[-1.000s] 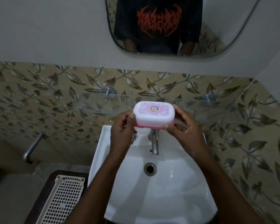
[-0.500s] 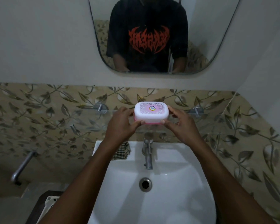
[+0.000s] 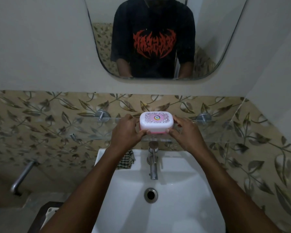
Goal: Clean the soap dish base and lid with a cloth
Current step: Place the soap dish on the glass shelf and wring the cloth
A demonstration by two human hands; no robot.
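Note:
The soap dish (image 3: 156, 122) is closed: a white lid with a pink patterned top and a round sticker, over a pink base whose edge shows underneath. It sits at the glass shelf (image 3: 225, 130) above the tap. My left hand (image 3: 126, 130) grips its left end and my right hand (image 3: 185, 132) grips its right end. A checked cloth (image 3: 126, 160) lies on the sink's back left corner, partly hidden by my left forearm.
A white sink (image 3: 183, 190) with a chrome tap (image 3: 152, 163) and drain (image 3: 150, 195) lies below. A mirror (image 3: 99, 39) hangs above and reflects a person's dark shirt. A wall pipe (image 3: 22, 176) sticks out at left, a white perforated tray (image 3: 49, 211) at lower left.
Both hands have carried the closed soap dish up and away from over the sink to the glass shelf. The camera view has tilted upward, showing more mirror.

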